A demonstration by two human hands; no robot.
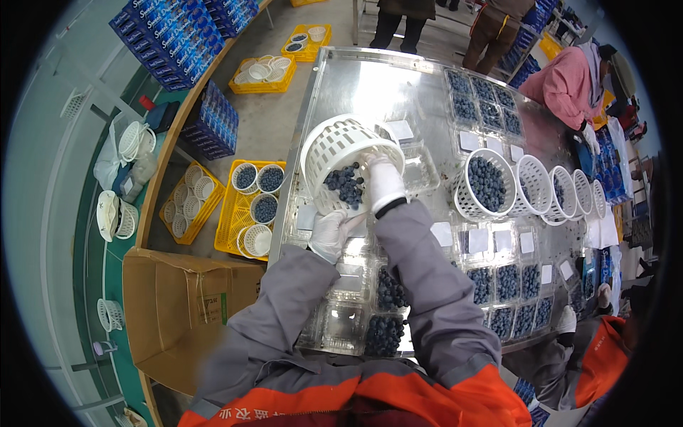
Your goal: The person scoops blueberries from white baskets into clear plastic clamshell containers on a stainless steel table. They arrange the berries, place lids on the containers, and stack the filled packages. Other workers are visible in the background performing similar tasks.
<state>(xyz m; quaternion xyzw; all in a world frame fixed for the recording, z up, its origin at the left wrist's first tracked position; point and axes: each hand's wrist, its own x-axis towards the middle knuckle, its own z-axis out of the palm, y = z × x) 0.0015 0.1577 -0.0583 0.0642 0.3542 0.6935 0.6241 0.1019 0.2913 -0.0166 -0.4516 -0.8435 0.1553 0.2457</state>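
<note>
My left hand [328, 235], in a white glove, is at the near rim of a tilted white plastic basket [341, 136]; its fingertips seem to hold a clear plastic container just under the rim, though glare blurs this. Blueberries [346, 184] lie inside the basket's mouth. My right hand [385, 179], gloved too, reaches over the basket's right side with its fingers at the opening; the fingertips are partly hidden. Nearer to me, clear clamshell boxes filled with blueberries [384, 333] stand beside an empty-looking clamshell [341, 325].
A row of white baskets, one full of blueberries [486, 184], stands to the right. Filled clamshells [507, 283] lie nearer. Yellow crates [227, 224] and a cardboard box [176, 299] are left of the steel table [347, 74]. Co-workers [560, 85] are at the right.
</note>
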